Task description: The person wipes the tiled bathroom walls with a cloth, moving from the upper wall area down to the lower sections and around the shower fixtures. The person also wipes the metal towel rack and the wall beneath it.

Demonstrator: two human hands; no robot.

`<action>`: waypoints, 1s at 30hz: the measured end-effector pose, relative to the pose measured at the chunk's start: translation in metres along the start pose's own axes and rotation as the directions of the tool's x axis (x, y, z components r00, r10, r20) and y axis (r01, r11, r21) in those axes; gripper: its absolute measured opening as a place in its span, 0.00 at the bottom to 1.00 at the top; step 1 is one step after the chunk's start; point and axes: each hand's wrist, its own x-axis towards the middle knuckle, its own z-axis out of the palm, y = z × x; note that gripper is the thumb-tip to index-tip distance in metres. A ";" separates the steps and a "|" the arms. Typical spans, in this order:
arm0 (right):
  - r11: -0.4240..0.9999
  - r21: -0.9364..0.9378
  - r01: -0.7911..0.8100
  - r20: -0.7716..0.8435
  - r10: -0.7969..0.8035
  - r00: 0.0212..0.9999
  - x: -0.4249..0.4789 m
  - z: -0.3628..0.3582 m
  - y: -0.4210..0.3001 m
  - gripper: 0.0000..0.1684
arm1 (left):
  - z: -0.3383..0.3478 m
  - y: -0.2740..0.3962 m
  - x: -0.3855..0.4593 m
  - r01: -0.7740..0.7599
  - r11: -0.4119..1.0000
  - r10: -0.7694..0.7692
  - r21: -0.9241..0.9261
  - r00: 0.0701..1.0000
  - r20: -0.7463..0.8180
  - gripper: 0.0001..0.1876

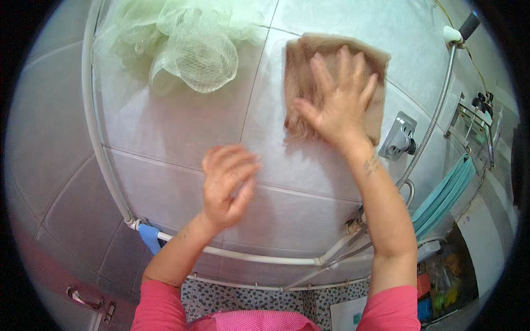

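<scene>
My right hand (pixel 341 99) lies flat, fingers spread, on a folded brown cloth (pixel 377 111) against the white wall tiles (pixel 290 165). Part of the cloth is hidden under the palm, and its left side is blurred. My left hand (pixel 230 184) is in front of the tiles, lower and to the left, with its fingers loosely bent and nothing visible in it. At the upper left hangs a pale green mesh (pixel 194 53), bunched up and partly see-through.
White pipes (pixel 265 258) run along the wall's left side and below my hands. On the right are a wall socket (pixel 399 136) with a plug, a metal shower hose (pixel 439 99) and a hanging teal towel (pixel 447 190). A blue cloth (pixel 150 238) hangs on the lower pipe.
</scene>
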 end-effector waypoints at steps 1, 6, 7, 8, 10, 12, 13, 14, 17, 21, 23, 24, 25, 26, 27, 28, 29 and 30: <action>0.992 0.105 0.070 0.092 -0.080 0.993 -0.022 0.002 -0.019 0.47 | -0.013 0.023 0.012 -0.022 0.985 0.027 -0.172 0.999 0.031 0.14; 0.834 0.277 0.477 0.269 -0.544 0.794 -0.119 0.005 -0.031 0.41 | -0.065 0.134 0.048 0.186 0.249 -0.099 -0.951 0.981 0.166 0.10; 0.792 0.269 0.548 0.243 -0.607 0.757 -0.120 0.002 -0.024 0.41 | -0.067 0.147 0.049 0.165 0.102 -0.147 -0.981 0.978 0.149 0.09; 0.773 0.324 0.545 0.339 -0.633 0.696 -0.116 -0.006 -0.012 0.42 | -0.065 0.159 0.047 0.125 -0.015 -0.200 -0.992 0.972 0.125 0.09; 0.739 0.270 0.617 0.304 -0.674 0.674 -0.088 -0.008 0.008 0.44 | -0.065 0.180 0.045 0.050 -0.142 -0.274 -0.989 0.958 0.088 0.09; 0.798 0.145 0.585 0.316 -0.598 0.737 -0.051 -0.016 0.030 0.44 | -0.061 0.186 0.044 0.002 -0.216 -0.325 -0.976 0.943 0.073 0.09; 0.843 0.080 0.532 0.264 -0.532 0.805 -0.030 -0.011 0.039 0.44 | -0.059 0.190 0.042 -0.014 -0.217 -0.348 -0.976 0.936 0.063 0.10; 0.889 -0.015 0.458 0.203 -0.446 0.872 -0.007 -0.016 0.048 0.43 | -0.057 0.193 0.042 -0.040 -0.240 -0.365 -0.970 0.930 0.052 0.11; 0.974 -0.101 0.203 -0.040 -0.208 0.977 0.039 -0.020 0.074 0.41 | -0.054 0.194 0.044 -0.078 -0.275 -0.369 -0.958 0.929 0.030 0.13; 0.995 -0.079 0.065 -0.201 -0.080 0.976 0.037 0.001 0.065 0.39 | -0.069 0.212 0.061 0.062 -0.258 -0.549 -0.964 0.812 0.200 0.12; 0.995 -0.100 0.013 -0.183 -0.031 0.983 0.027 0.006 0.054 0.39 | -0.064 0.232 0.068 0.031 -0.166 -0.716 -0.986 0.684 0.142 0.12; 0.998 -0.031 0.047 -0.189 -0.053 0.981 0.024 0.002 0.048 0.40 | -0.063 0.235 0.070 0.028 -0.167 -0.724 -0.985 0.675 0.142 0.12; 0.998 -0.022 0.065 -0.170 -0.067 0.983 0.017 0.002 0.043 0.41 | -0.062 0.235 0.070 0.017 -0.168 -0.711 -0.986 0.691 0.133 0.11; 0.997 0.003 0.083 -0.143 -0.082 0.986 0.009 0.000 0.036 0.41 | -0.061 0.234 0.069 0.009 -0.170 -0.692 -0.985 0.711 0.126 0.11; 0.995 0.018 0.098 -0.105 -0.096 0.990 -0.002 -0.005 0.033 0.42 | -0.060 0.233 0.067 0.006 -0.183 -0.678 -0.983 0.724 0.131 0.11; 0.992 0.044 0.119 -0.063 -0.116 0.991 -0.013 -0.003 0.030 0.43 | -0.060 0.232 0.066 0.001 -0.185 -0.666 -0.983 0.735 0.126 0.11; 0.988 0.063 0.139 -0.036 -0.137 0.990 -0.026 -0.004 0.025 0.43 | -0.062 0.233 0.064 -0.001 -0.186 -0.656 -0.983 0.745 0.123 0.10; 0.986 0.078 0.146 0.010 -0.147 0.989 -0.040 -0.005 0.022 0.43 | -0.064 0.234 0.063 -0.004 -0.193 -0.644 -0.981 0.755 0.124 0.10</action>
